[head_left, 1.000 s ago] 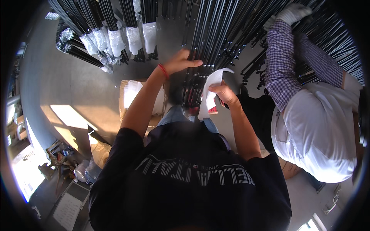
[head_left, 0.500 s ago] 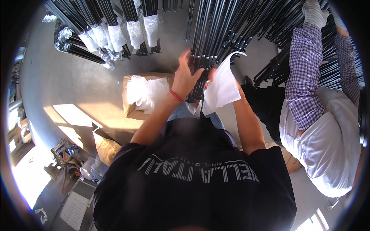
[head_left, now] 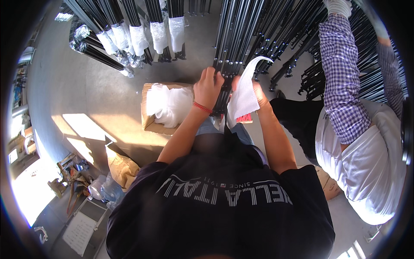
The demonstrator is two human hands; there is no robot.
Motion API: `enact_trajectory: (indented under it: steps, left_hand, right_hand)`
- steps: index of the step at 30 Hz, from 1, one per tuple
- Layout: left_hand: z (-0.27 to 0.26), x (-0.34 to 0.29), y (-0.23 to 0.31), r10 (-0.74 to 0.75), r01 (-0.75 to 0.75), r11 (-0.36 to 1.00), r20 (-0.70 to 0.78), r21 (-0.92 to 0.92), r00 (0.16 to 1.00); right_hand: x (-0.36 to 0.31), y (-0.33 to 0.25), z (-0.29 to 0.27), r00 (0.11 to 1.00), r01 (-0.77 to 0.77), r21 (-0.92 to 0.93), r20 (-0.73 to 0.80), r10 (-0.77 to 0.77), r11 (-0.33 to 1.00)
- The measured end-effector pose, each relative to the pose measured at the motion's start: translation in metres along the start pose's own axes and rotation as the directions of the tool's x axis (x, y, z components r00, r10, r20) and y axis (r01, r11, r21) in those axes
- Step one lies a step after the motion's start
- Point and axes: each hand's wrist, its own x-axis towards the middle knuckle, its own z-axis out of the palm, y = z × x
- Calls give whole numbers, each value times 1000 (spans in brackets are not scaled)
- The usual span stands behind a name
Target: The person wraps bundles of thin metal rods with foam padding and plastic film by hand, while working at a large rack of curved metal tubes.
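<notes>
At the far left, below a bright opening, a white sheet with handwriting (head_left: 79,233) lies near a jumble of wooden pieces (head_left: 69,179) on the grey floor (head_left: 112,80). Clear plastic wrapping (head_left: 108,192) is heaped just beside a brown paper sack (head_left: 122,168). Farther up, bundled black rods stand in a row, their lower parts wrapped in white padding (head_left: 138,39) and clear film.

Next comes an open cardboard box (head_left: 149,124); white foam sheets (head_left: 170,105) fill most of it, leaving bare cardboard at its lower left corner. The left forearm passes by the box's lower right corner.

The left hand (head_left: 208,90), with a red bracelet (head_left: 202,108) at its wrist, is curled around the left edge of a bundle of black rods (head_left: 229,56), thumb and fingers touching it; the bundle runs down between the two hands toward the person's lap. Along the bundle's right edge, a white foam strip (head_left: 243,97) stands up, its top end bending over to the right. The right hand (head_left: 261,94) is mostly closed on that strip, which hides part of its fingers. A red object (head_left: 246,118) shows below the strip.

To the right, loose black rods (head_left: 293,34) lie near a co-worker's checked sleeve (head_left: 340,73) and white glove (head_left: 338,7).
</notes>
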Motion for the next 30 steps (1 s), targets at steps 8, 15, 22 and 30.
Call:
enact_trajectory:
  steps: [8, 15, 22, 30]
  left_hand:
    - [-7, 6, 0, -151, 186, 891, 117, -413, 982]
    - [-14, 83, -18, 333, 668, 557, 870, -493, 364]
    - [-7, 83, -2, 529, 773, 335, 787, -538, 318]
    - [23, 85, -14, 537, 724, 387, 778, -571, 327]
  right_hand:
    - [-16, -14, 19, 998, -19, -34, -59, 17, 999]
    - [-33, -19, 24, 999, 21, -178, 43, -13, 984]
    - [-80, -44, 46, 943, -310, -869, -232, 236, 384]
    - [-42, 21, 36, 945, -291, -941, -310, 99, -174]
